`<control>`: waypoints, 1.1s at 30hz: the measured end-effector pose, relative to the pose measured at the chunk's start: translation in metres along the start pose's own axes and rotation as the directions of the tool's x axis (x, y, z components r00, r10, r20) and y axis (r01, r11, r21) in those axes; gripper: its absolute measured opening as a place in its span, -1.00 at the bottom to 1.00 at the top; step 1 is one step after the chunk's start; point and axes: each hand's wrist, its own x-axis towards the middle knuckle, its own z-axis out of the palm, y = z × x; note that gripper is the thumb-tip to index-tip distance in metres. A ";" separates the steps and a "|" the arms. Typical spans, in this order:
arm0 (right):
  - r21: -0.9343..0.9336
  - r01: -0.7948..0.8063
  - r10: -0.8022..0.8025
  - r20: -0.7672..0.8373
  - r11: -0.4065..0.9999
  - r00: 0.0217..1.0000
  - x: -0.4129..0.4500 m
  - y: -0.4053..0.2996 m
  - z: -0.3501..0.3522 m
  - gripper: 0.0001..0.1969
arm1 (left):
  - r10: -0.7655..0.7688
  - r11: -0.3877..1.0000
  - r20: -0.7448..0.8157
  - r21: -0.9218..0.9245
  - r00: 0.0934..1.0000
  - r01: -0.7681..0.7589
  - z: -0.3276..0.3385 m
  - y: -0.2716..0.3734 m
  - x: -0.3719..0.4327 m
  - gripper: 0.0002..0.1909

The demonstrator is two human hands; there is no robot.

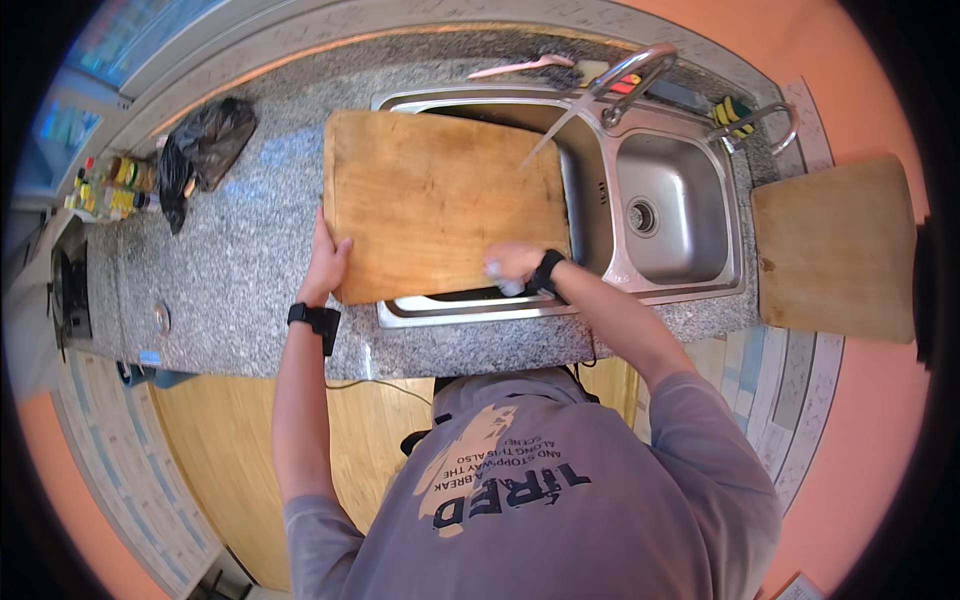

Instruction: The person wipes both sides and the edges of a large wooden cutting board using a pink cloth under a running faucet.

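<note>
A large wooden cutting board (pixel 442 195) lies across the left basin of a stainless steel double sink (pixel 622 262), its left part over the granite counter. My left hand (pixel 328 259) grips the board's left edge near the front corner, thumb on top. With my right hand (pixel 516 262) I hold a whitish wad (pixel 506 281), blurred, against the board's front right part; whether it is cloth or scrubber I cannot tell. From the curved faucet (pixel 637 67) a stream of water (pixel 559 127) falls onto the board's right side. Most of the left basin is hidden beneath the board.
The right basin shows its drain (pixel 642 216). A pink-handled brush (pixel 525 67) and sponges (pixel 731 116) sit behind the sink. A black plastic bag (pixel 210 142) and several bottles (pixel 112 191) stand left on the granite counter (pixel 225 300). A second wooden board (pixel 832 247) is at right.
</note>
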 end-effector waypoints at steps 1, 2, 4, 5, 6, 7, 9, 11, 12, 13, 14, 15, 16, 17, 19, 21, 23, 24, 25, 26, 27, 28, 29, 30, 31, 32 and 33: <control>-0.004 0.045 -0.045 -0.045 0.999 0.998 -0.002 -0.008 -0.016 -0.78 | 0.039 0.999 -0.003 0.002 0.999 -0.039 -0.003 0.009 0.003 -0.23; 0.090 0.188 -0.178 -0.111 0.978 0.978 0.004 -0.043 -0.018 -0.89 | 0.033 0.999 -0.014 0.005 0.999 -0.033 -0.003 -0.001 -0.004 -0.23; 0.318 0.427 -0.313 -0.352 0.847 0.882 0.022 -0.113 -0.009 -0.78 | 0.034 0.999 -0.002 -0.013 0.999 -0.034 -0.008 0.009 -0.003 -0.25; 0.313 0.462 -0.325 -0.403 0.830 0.855 0.029 -0.126 -0.018 -0.74 | 0.036 0.999 0.016 -0.032 0.999 -0.035 -0.012 0.026 0.003 -0.26; 0.101 0.501 -0.383 -0.520 0.860 0.763 0.034 -0.146 -0.025 -0.69 | -0.019 0.976 0.035 -0.216 0.999 0.026 -0.009 0.038 0.003 -0.27; -0.109 0.498 -0.455 -0.606 0.860 0.653 0.036 -0.165 -0.029 -0.65 | -0.075 0.917 0.064 -0.387 0.995 0.094 -0.005 0.047 -0.002 -0.29; -0.419 0.303 -0.512 -0.609 0.856 0.606 0.031 -0.181 -0.037 -0.63 | -0.044 0.933 0.053 -0.356 0.998 0.060 -0.004 0.066 -0.002 -0.30; -0.487 0.247 -0.536 -0.649 0.838 0.540 0.036 -0.168 -0.044 -0.62 | -0.067 0.938 0.046 -0.337 0.997 0.078 0.009 0.077 -0.016 -0.34; -0.482 0.178 -0.486 -0.652 0.858 0.582 0.037 -0.166 -0.058 -0.67 | -0.085 0.940 0.028 -0.330 0.996 0.089 0.009 0.077 -0.020 -0.36; -0.475 0.107 -0.431 -0.652 0.874 0.624 0.032 -0.158 -0.073 -0.72 | -0.106 0.939 0.011 -0.327 0.994 0.104 0.010 0.077 -0.026 -0.37; -0.512 -0.012 -0.404 -0.691 0.859 0.599 0.035 -0.141 -0.085 -0.70 | -0.088 0.984 -0.021 -0.158 0.996 0.083 0.011 0.076 -0.029 -0.34; -0.535 -0.139 -0.378 -0.735 0.833 0.563 0.041 -0.117 -0.098 -0.68 | -0.057 0.998 -0.045 0.019 0.997 0.058 0.012 0.079 -0.028 -0.30; -0.443 -0.175 -0.300 -0.800 0.879 0.519 0.042 -0.094 -0.111 -0.67 | -0.061 0.998 -0.030 0.027 0.998 0.062 0.013 0.086 -0.024 -0.29; -0.344 -0.209 -0.212 -0.853 0.915 0.476 0.038 -0.067 -0.121 -0.66 | -0.069 0.997 -0.010 0.030 0.998 0.070 0.016 0.093 -0.024 -0.28; -0.247 -0.315 -0.108 -0.910 0.916 0.401 0.042 0.006 -0.132 -0.61 | -0.045 0.999 -0.020 0.007 0.999 0.045 0.015 0.082 -0.022 -0.28; -0.020 -0.303 0.110 -0.909 0.953 0.403 0.014 0.044 -0.144 -0.62 | -0.045 0.999 -0.042 -0.026 0.998 0.044 0.014 0.072 -0.021 -0.27; 0.018 -0.545 0.359 -0.770 0.839 0.528 -0.027 0.116 -0.145 -0.64 | -0.116 0.993 -0.014 -0.016 0.993 0.115 0.020 0.091 -0.012 -0.27; -0.019 -0.741 0.604 -0.566 0.671 0.561 -0.039 0.147 -0.140 -0.65 | -0.109 0.994 -0.003 -0.009 0.994 0.108 0.021 0.095 -0.009 -0.27; -0.023 -0.831 0.739 -0.444 0.555 0.506 -0.044 0.134 -0.137 -0.66 | -0.107 0.994 -0.012 -0.031 0.994 0.107 0.023 0.090 -0.010 -0.28; -0.070 -0.900 0.850 -0.306 0.430 0.430 -0.050 0.121 -0.133 -0.66 | -0.105 0.993 -0.019 -0.052 0.994 0.104 0.023 0.085 -0.011 -0.28; -0.127 -0.898 0.851 -0.289 0.420 0.439 -0.055 0.124 -0.113 -0.67 | -0.092 0.995 0.005 -0.045 0.996 0.092 0.028 0.089 -0.004 -0.28; -0.190 -0.888 0.846 -0.272 0.420 0.458 -0.052 0.133 -0.090 -0.69 | -0.074 0.996 0.024 -0.053 0.997 0.075 0.032 0.091 -0.002 -0.28; -0.259 -0.869 0.838 -0.253 0.422 0.483 -0.047 0.141 -0.067 -0.70 | -0.063 0.996 0.036 -0.063 0.997 0.066 0.036 0.091 -0.003 -0.27; -0.442 -0.664 0.681 -0.149 0.603 0.717 -0.048 0.120 -0.061 -0.74 | -0.144 0.981 0.032 -0.129 0.989 0.147 0.038 0.085 -0.005 -0.27; -0.585 -0.395 0.465 -0.033 0.708 0.884 -0.055 0.091 -0.060 -0.75 | -0.155 0.980 0.046 -0.118 0.987 0.159 0.037 0.075 -0.003 -0.27; -0.529 -0.180 0.171 -0.067 0.829 0.983 -0.057 0.071 -0.049 -0.78 | -0.110 0.992 0.020 -0.065 0.994 0.111 0.035 0.065 0.000 -0.27; -0.472 -0.066 0.040 -0.065 0.879 0.997 -0.065 0.019 -0.054 -0.79 | -0.072 0.997 -0.010 -0.009 0.997 0.072 0.035 0.054 -0.002 -0.27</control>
